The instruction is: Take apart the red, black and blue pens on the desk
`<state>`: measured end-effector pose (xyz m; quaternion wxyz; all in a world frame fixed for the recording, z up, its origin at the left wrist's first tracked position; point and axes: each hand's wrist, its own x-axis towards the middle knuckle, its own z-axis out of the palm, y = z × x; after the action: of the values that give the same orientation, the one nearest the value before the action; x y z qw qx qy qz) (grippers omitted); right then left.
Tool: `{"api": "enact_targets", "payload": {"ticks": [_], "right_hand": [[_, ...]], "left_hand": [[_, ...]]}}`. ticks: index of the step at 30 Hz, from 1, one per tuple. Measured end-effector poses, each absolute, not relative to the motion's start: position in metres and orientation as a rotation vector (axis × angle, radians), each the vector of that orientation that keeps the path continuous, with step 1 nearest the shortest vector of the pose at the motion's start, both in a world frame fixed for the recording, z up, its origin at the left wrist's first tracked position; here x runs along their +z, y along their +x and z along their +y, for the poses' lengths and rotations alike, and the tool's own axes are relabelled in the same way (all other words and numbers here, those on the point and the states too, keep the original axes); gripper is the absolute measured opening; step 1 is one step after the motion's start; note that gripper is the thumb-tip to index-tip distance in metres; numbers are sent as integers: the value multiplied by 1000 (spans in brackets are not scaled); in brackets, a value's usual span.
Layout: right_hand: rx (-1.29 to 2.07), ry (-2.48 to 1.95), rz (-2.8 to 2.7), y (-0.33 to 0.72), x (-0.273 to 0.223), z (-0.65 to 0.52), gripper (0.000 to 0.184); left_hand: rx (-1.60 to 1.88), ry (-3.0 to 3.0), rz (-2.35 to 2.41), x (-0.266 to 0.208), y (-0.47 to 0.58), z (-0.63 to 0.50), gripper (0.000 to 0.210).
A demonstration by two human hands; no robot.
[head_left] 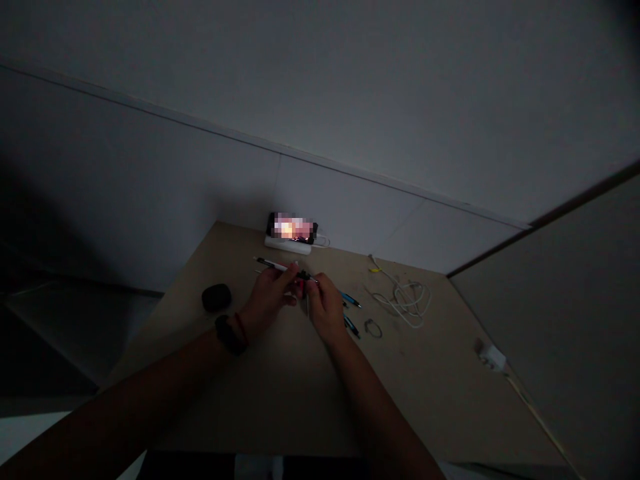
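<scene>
A white and black pen [277, 265] lies slanted between my two hands above the table. My left hand [267, 295] is closed on it, the thumb pressed along its barrel. My right hand [326, 308] is closed at the pen's right end, thumb and fingers pinched together; what exactly lies between those fingertips is partly hidden. A small pink or red bit shows between the hands, too dim to name. Just right of my right hand, a blue pen [351, 299] and another dark blue pen [352, 326] rest on the table, partly covered by the hand.
A lit phone [293, 228] leans on a white block [287, 245] at the table's back, against the wall. Left is a dark rounded case [217, 297]. To the right lie a coiled white cable [400, 300] and a small loop [373, 328]. A white socket [493, 357] sits on the right wall.
</scene>
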<state>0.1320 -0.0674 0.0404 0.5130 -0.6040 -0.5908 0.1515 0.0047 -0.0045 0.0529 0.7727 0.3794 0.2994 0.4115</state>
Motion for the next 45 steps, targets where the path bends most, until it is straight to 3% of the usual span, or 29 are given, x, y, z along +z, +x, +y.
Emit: {"api": "enact_targets", "payload": {"ticks": [8,15,23,34,45], "right_hand": [[650,-1420,-1197,135,45,-65,58],[605,-1375,-1197,131,41,-61,53],[630,-1310,-1129,130,35,-60,26],[881,-1271,-990,132,33,-55,53],[908,-1208,-938,129,32,-54,39]], "left_hand": [[948,1026,637,49,3,-4,44],[996,1058,721,47,4,-5,47],[1026,1053,780,47,3,-2,46],[1042,1114,818,41,4,1,53],[1046,1109,855,40,6,1,51]]}}
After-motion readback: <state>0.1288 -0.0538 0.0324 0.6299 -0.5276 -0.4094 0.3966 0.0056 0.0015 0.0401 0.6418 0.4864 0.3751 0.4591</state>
